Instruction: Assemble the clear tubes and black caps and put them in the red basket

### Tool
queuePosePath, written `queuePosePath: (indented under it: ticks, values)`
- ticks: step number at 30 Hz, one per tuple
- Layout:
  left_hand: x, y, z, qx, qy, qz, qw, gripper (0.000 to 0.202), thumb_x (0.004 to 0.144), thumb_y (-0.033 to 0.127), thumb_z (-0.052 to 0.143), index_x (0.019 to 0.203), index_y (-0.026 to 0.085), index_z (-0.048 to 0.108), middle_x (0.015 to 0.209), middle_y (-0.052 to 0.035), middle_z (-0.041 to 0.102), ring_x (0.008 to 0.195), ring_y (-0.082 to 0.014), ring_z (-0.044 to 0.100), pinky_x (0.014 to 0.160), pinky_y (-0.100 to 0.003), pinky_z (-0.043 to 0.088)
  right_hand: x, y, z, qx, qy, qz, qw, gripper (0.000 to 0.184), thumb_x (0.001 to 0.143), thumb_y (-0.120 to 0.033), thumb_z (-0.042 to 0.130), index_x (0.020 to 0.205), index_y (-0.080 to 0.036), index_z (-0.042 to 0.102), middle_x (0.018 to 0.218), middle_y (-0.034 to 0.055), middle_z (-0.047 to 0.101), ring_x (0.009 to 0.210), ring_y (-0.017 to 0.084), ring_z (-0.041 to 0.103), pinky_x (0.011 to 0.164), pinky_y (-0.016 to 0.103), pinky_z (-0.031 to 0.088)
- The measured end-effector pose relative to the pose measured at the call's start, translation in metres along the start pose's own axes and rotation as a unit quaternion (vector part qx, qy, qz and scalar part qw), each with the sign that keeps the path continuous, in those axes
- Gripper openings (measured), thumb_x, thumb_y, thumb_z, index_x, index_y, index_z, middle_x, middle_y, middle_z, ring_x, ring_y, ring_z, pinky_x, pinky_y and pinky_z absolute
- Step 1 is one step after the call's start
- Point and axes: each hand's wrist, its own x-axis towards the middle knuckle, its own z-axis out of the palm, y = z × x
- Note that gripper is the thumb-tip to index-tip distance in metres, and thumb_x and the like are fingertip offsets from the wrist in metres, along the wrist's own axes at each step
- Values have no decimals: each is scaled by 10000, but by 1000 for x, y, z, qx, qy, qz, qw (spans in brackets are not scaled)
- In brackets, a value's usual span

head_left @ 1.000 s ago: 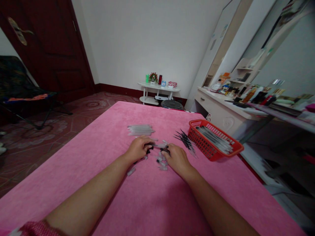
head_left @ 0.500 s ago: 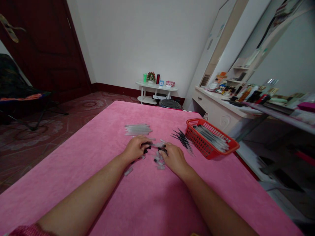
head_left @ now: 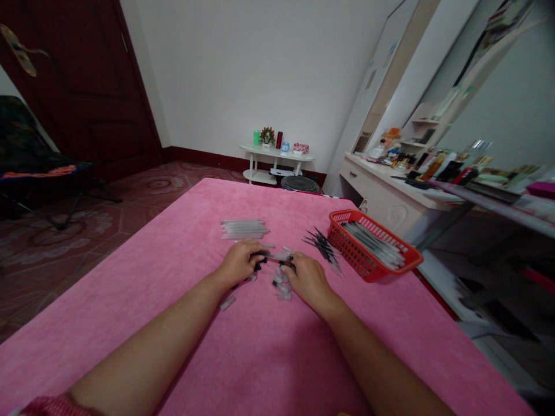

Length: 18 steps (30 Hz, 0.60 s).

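Between my two hands a slim translucent pen lies level, just above the pink cloth. My left hand pinches its left end, and my right hand is closed on the right end; the fingers partly hide both ends. Below and between the hands are scattered small clear caps and black bits. Another clear cap lies by my left wrist. Beyond my left hand, several clear pen barrels rest side by side. A pile of thin black sticks, like refills, is right of my right hand.
A red plastic basket holding long grey-white pens stands at the cloth's right side. Farther right is a dressing table crowded with bottles. A small white stand is at the far wall, a folding chair at left.
The view has shifted very slightly. Both hands keep their hold on the pen in nearly the same place, and the things on the cloth lie as before.
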Motion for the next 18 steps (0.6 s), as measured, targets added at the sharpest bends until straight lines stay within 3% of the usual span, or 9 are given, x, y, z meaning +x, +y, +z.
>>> queuePosePath:
  ticks: [8,18]
  values:
    - [0,1,0,-7,2,0,1000,213,768,106,596,931,188,706,843,-43,686,816,-162,592,759,-266,444,1,2,-1,19,8,-9,1000,162,836,-292,530,873,-183,644,901,60,671,823,171,612,665,239,350]
    - [0,0,-1,-21,12,12,1000,217,774,127,584,930,214,708,846,-44,690,821,-184,606,762,-295,448,8,18,-8,123,5,-10,992,101,708,-246,649,795,-196,657,723,7,656,637,125,552,555,212,307]
